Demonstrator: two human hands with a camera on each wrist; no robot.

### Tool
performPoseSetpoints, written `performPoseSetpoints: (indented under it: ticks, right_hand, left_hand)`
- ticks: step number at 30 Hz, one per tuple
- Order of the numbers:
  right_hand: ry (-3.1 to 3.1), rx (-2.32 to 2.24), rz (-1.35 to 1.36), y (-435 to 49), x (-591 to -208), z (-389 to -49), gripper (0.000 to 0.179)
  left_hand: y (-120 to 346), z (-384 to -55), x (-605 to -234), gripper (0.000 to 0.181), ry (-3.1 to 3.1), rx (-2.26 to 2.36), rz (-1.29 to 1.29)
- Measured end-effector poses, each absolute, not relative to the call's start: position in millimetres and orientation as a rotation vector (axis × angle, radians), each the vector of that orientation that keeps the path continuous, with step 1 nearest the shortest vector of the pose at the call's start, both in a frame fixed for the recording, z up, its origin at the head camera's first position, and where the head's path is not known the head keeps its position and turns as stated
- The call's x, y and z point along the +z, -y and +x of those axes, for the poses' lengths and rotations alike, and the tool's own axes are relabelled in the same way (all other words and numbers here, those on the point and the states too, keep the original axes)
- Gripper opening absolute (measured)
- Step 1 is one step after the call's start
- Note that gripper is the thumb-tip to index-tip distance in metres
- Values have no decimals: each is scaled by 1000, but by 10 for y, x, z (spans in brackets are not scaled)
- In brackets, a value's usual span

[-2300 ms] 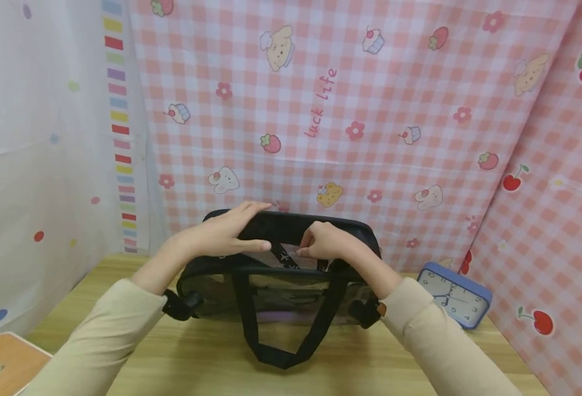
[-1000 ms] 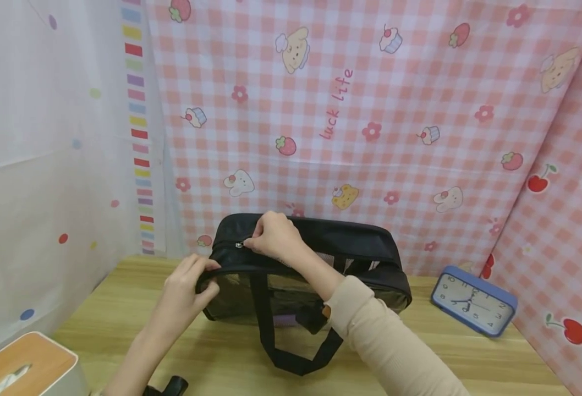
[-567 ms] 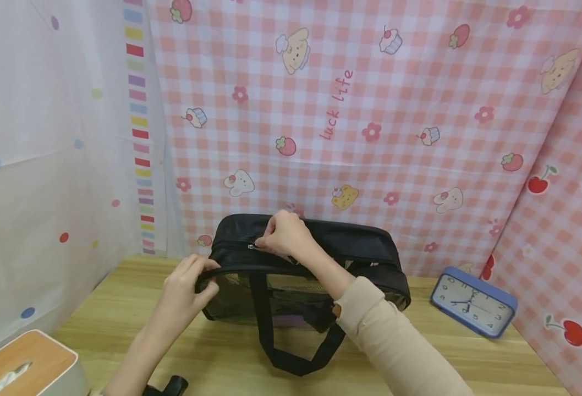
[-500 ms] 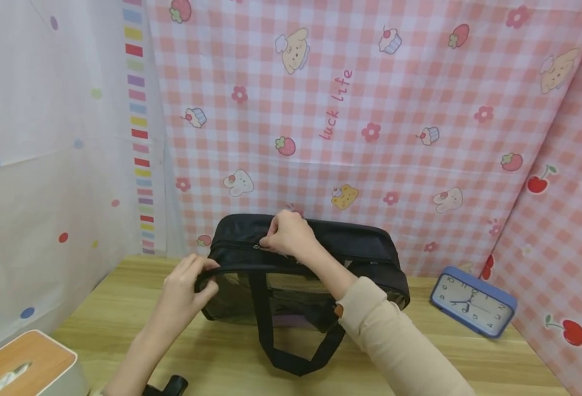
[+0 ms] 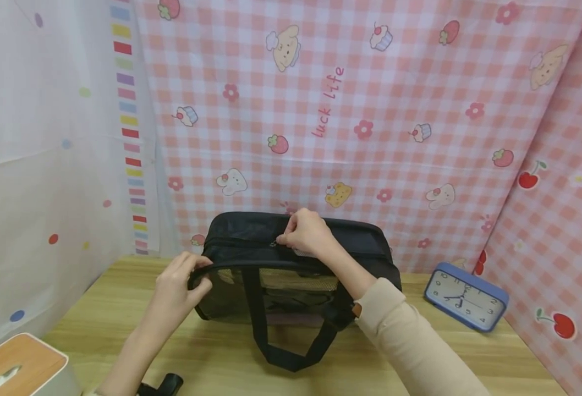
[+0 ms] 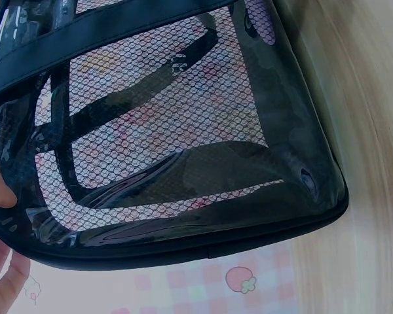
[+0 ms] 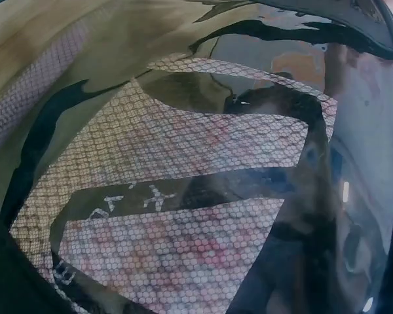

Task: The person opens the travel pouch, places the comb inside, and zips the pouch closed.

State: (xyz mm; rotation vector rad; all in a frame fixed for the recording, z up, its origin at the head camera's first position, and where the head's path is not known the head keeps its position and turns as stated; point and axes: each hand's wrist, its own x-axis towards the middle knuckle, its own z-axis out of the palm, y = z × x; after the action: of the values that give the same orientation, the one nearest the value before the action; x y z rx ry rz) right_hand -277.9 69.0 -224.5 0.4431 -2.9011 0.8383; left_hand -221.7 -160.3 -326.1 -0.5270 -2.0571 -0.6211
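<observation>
A black bag with a see-through front stands on the wooden table, its handle hanging down in front. At its top left corner my left hand pinches the black edge between thumb and fingers; those fingers also show at the left wrist view's left border. My right hand pinches the zipper pull on the bag's top, left of the middle. The zip is closed left of the pull; pale mesh shows in a gap below the right hand. Through the clear side, mesh pouches with black strips show inside.
A blue clock leans at the right on the table. A white tissue box with a wooden lid is at the front left. A pink checked cloth hangs close behind the bag.
Both hands were over the open bag top; the left then took the left corner. Since then the right hand has drawn the zipper pull rightward, and the top has closed behind it.
</observation>
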Motion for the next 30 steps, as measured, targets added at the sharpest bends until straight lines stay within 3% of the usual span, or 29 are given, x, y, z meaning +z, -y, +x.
performPoseSetpoints:
  ticks: [30]
  right_hand:
    - [2859, 1059, 371, -1058, -2215, -2816, 18]
  left_hand:
    - [1626, -2235, -3214, 24, 2093, -658, -516]
